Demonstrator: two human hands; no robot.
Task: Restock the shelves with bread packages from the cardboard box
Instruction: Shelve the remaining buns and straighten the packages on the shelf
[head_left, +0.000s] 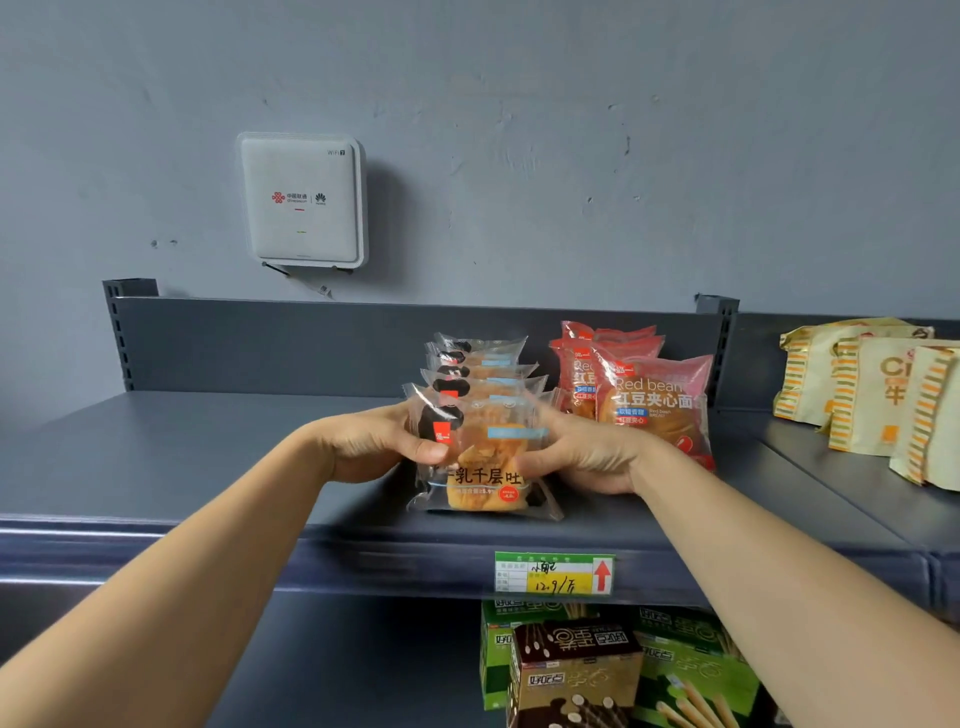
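A row of clear-wrapped bread packages (480, 379) stands upright on the dark top shelf (218, 457), one behind another. The front package (483, 467) shows golden bread and black lettering. My left hand (374, 441) grips its left edge, thumb across the front. My right hand (582, 452) grips its right edge the same way. The package's bottom rests on the shelf near the front lip. The cardboard box is out of view.
Red bean bread packages (649, 400) stand right of the row. Yellow striped bags (872, 395) fill the neighbouring shelf at far right. A price tag (553, 573) hangs on the shelf lip. Green and brown snack boxes (597, 670) sit below. A white router (304, 200) is on the wall.
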